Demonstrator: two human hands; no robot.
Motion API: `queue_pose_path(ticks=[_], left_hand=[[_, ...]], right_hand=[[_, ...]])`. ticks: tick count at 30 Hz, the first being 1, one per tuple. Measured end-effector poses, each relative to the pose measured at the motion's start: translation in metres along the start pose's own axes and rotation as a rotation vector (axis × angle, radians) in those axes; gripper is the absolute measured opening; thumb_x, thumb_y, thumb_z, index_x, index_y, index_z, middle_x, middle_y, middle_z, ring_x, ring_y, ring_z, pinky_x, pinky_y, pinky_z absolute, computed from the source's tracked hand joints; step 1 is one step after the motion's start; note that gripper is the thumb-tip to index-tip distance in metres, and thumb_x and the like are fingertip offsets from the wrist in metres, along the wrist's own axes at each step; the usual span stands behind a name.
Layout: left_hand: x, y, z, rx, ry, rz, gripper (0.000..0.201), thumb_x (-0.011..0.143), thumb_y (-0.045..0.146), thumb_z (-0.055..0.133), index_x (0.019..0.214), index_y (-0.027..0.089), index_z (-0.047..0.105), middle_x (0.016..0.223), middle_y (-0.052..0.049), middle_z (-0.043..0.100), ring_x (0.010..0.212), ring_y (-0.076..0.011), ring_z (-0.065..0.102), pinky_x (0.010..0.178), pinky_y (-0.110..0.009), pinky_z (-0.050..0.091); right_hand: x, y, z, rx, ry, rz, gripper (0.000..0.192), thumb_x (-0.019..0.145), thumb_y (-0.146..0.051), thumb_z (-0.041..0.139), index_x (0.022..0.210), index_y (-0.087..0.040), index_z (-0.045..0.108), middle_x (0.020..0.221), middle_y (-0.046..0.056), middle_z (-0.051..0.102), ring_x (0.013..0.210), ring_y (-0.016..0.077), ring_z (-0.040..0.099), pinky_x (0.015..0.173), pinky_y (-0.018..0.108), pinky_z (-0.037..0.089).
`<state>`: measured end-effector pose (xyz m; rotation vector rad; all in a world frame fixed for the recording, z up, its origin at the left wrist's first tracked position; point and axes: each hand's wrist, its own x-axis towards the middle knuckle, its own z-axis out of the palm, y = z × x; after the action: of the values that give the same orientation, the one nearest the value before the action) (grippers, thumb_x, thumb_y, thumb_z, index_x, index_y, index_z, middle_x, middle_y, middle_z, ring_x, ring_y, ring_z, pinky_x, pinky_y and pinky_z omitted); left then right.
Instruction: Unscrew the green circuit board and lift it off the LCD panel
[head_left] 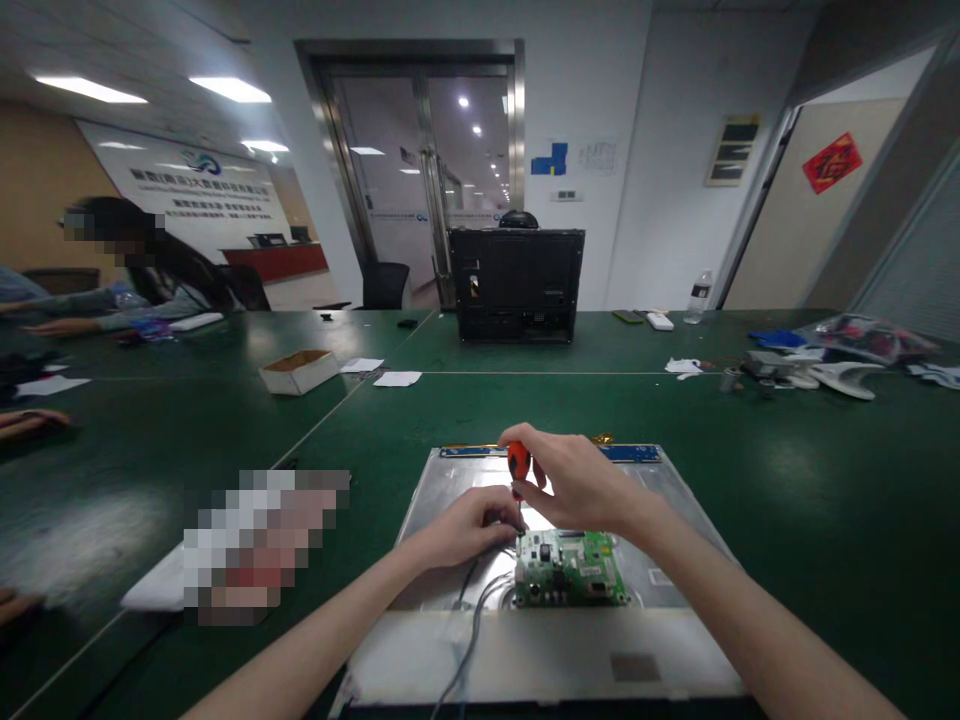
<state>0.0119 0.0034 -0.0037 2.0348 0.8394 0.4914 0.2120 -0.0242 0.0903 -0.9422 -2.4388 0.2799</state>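
Note:
My right hand [574,478] grips the red-and-black handle of a screwdriver [517,458], held upright with its shaft pointing down. The tip meets the upper left corner of a green circuit board [566,568], where my fingers partly hide it. My left hand [480,520] is at that same corner, fingers curled and pinched beside the shaft; what they hold, if anything, is hidden. Under the board lies a silvery metal display panel [427,500] with a blue circuit strip [634,454] along its far edge. Grey cables [476,630] run from the board's left side toward me.
A black monitor housing [517,285] stands at the back of the green table [825,500]. Left of it are an open box [300,372] and paper slips [397,379]. A bottle [698,297] and loose parts [772,368] lie right. Another person [172,270] sits left.

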Motion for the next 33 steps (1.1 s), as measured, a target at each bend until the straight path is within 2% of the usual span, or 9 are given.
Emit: queue_pose_path(ticks=[11, 21, 33], left_hand=[[-0.0005, 0.0011, -0.001, -0.005, -0.019, 0.083, 0.015, 0.083, 0.009, 0.06, 0.085, 0.018, 0.071, 0.09, -0.002, 0.068, 0.085, -0.0169, 0.061, 0.079, -0.028, 0.047], [-0.0016, 0.0042, -0.0002, 0.009, 0.029, 0.029, 0.01, 0.078, 0.011, 0.061, 0.083, 0.016, 0.068, 0.079, 0.0, 0.065, 0.074, -0.0156, 0.057, 0.069, -0.026, 0.043], [-0.001, 0.0071, 0.0014, -0.022, 0.045, -0.011, 0.006, 0.078, 0.013, 0.062, 0.075, 0.015, 0.067, 0.074, 0.0, 0.064, 0.07, -0.0144, 0.057, 0.066, -0.024, 0.042]], right_hand=[[-0.0011, -0.0033, -0.0014, -0.109, -0.007, -0.016, 0.039, 0.086, -0.022, 0.054, 0.123, -0.019, 0.045, 0.1, 0.005, 0.069, 0.074, 0.0163, 0.06, 0.06, 0.027, 0.034], [0.0003, -0.0003, 0.0002, -0.107, 0.006, 0.002, 0.038, 0.083, -0.016, 0.054, 0.12, -0.018, 0.046, 0.092, 0.003, 0.067, 0.07, 0.0146, 0.058, 0.058, 0.026, 0.032], [0.0001, 0.0014, 0.0015, -0.146, -0.001, 0.002, 0.035, 0.086, -0.02, 0.056, 0.119, -0.02, 0.047, 0.098, 0.003, 0.069, 0.076, 0.0173, 0.062, 0.06, 0.027, 0.035]])
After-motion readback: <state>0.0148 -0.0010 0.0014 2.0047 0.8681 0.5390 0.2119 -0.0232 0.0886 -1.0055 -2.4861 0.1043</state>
